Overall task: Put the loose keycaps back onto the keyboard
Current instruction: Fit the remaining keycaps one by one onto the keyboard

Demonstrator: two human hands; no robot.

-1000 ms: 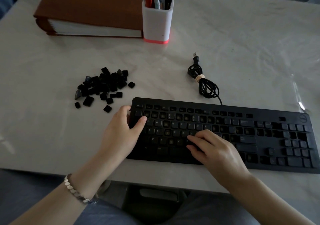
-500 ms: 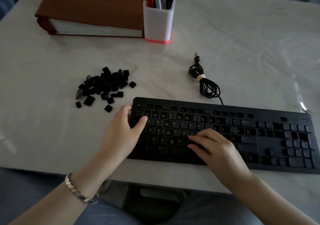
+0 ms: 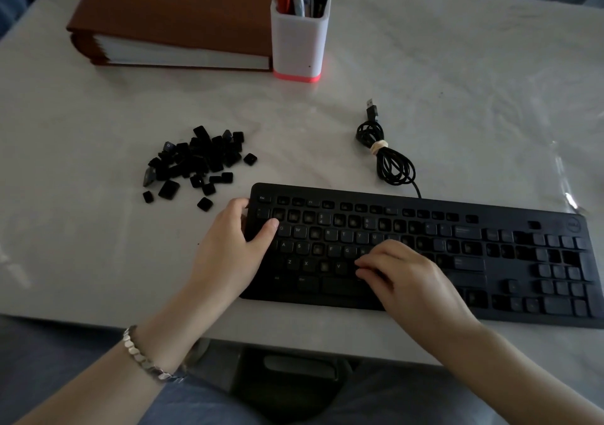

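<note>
While your left hand point(image 3: 228, 245) grips the left end of the flat black plastic keyboard point(image 3: 510, 212), thumb laid on top near the Q key and fingers wrapped round the edge, the head view shows it doing the job of a brace. Your right hand point(image 3: 411, 281) sits over the middle of the letter rows with its fingers bent and its tips down on the keys near the lower rows. I cannot tell whether a cap is pinched or pressed beneath them, as the fingers hide that spot.

The small loose black plastic keycaps point(image 3: 199, 160) lie in a heap on the pale marble-patterned table point(image 3: 457, 98), just beyond your left hand and off the keyboard's far left corner, with a few strays at the near edge. Many sockets on the board look bare, so by my reckoning most of the job remains.

Expect each cap to be very light, rigid and smooth, so it may well skid or flip. Pinch one by two opposite sides with thumb and forefinger, legend up, then press straight down on its top face. A tilted push could strain the thin clips underneath.

Beyond the keyboard lie its coiled black cable point(image 3: 390, 160), a white square pen holder point(image 3: 299, 42) and a thick brown binder point(image 3: 176, 9).
</note>
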